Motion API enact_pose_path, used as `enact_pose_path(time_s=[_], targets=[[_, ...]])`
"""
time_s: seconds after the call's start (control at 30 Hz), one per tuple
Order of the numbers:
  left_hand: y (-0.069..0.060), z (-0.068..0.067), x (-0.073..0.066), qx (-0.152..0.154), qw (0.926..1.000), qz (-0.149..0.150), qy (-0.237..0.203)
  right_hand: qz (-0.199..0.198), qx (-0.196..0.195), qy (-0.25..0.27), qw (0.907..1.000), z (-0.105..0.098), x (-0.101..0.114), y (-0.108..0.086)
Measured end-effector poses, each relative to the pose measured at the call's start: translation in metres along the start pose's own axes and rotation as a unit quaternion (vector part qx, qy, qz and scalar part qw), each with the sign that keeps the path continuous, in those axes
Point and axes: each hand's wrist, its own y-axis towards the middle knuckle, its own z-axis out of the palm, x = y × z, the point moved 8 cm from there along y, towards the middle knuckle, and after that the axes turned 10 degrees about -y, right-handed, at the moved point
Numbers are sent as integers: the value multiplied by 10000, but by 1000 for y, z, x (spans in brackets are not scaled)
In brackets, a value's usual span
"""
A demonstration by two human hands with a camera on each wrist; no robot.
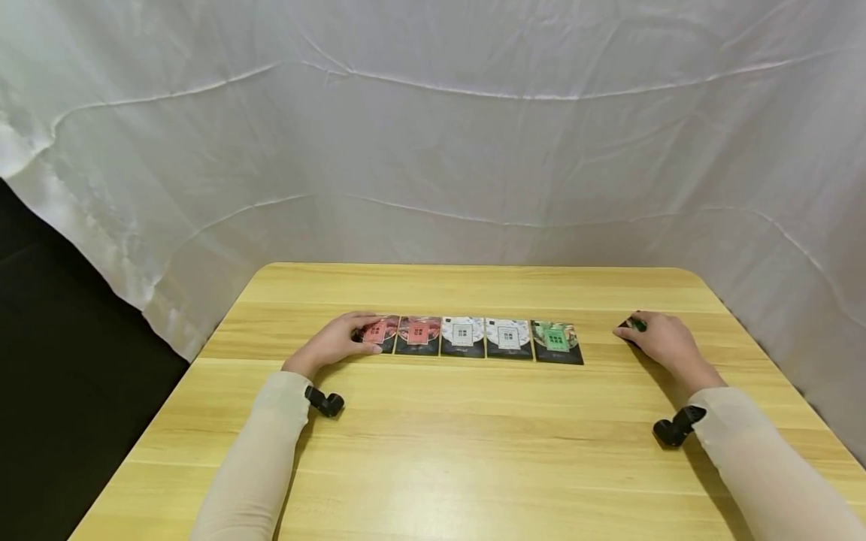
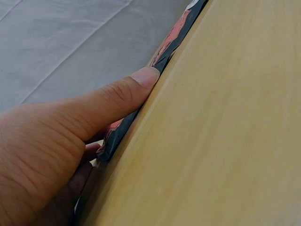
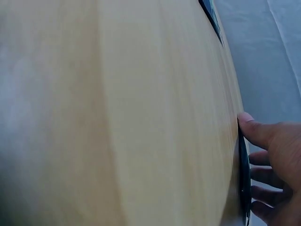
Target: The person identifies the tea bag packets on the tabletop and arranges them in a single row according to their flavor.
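Several small flat packets lie side by side in a row on the table. My left hand (image 1: 336,342) rests over the leftmost red packet (image 1: 381,333), thumb along its near edge and fingertips toward its far side. In the left wrist view the thumb (image 2: 134,87) presses that packet's dark border. Well right of the row, my right hand (image 1: 666,342) holds a dark packet with some green (image 1: 634,324) by its edges, mostly covered by the hand. The right wrist view shows this packet (image 3: 243,174) edge-on, thumb at one end and fingers along it.
Beside the held red packet lie another red packet (image 1: 418,335), two white packets (image 1: 463,336) (image 1: 509,338) and a green packet (image 1: 558,341). The wooden table (image 1: 446,451) has a pale curtain (image 1: 433,150) behind it. A black area (image 1: 68,361) is at the left.
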Motion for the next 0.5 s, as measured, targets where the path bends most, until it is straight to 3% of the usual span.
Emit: enact_pose_path(time_s=[0.17,0.5], targets=[[0,0,-2,-18,10000,1,6,-22,170,158,9997,3,-1,1],[-1,0,-2,-13,10000,-36,11,-481,316,304,9979,5,7,3]])
